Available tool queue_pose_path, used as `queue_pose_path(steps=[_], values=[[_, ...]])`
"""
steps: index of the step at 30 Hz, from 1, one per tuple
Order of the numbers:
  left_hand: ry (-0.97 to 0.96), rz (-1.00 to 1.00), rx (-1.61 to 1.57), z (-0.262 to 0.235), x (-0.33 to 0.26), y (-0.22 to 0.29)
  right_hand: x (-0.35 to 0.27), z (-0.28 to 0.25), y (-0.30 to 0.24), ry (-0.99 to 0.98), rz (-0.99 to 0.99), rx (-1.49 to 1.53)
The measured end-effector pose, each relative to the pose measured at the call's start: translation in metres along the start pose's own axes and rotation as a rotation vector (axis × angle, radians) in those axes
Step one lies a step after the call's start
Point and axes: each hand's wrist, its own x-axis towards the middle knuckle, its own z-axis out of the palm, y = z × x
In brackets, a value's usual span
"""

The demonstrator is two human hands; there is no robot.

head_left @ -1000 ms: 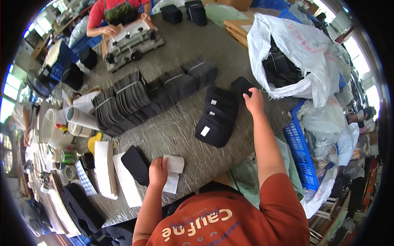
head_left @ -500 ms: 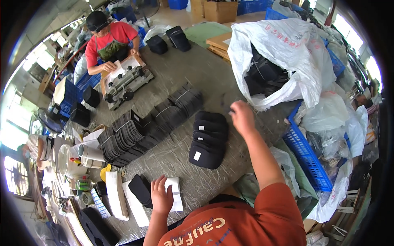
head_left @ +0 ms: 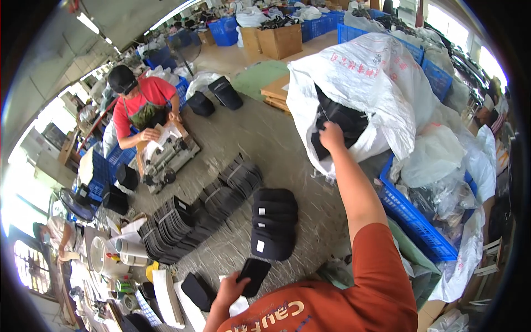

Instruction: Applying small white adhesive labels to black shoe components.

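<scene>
My left hand grips a flat black piece with rounded corners, just in front of me. Beside it on the table lies another black padded piece, next to white paper. My right hand reaches forward to the mouth of a white woven sack. Its fingers are curled against black bundles inside; what they pinch is too small to make out. Between my arms sits a short overlapping pile of black padded pieces with small white labels.
Tied stacks of black pieces run diagonally across the table. A co-worker in red works at a metal clamp frame at the far left. Blue crates stand at right; white buckets stand at left.
My right hand has moved forward from above the table to the sack's mouth. My left hand, empty before, now holds a flat black piece. The view has tilted up.
</scene>
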Motion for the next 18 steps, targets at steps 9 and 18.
queue_pose_path(steps=[9,18], values=[[-0.09,-0.136,0.086,-0.013,0.005,0.026,-0.015,0.065,0.027,-0.403,0.429,-0.354],[-0.082,-0.07,0.123,-0.006,0.023,0.015,-0.017,0.022,0.05,0.096,0.317,0.445]])
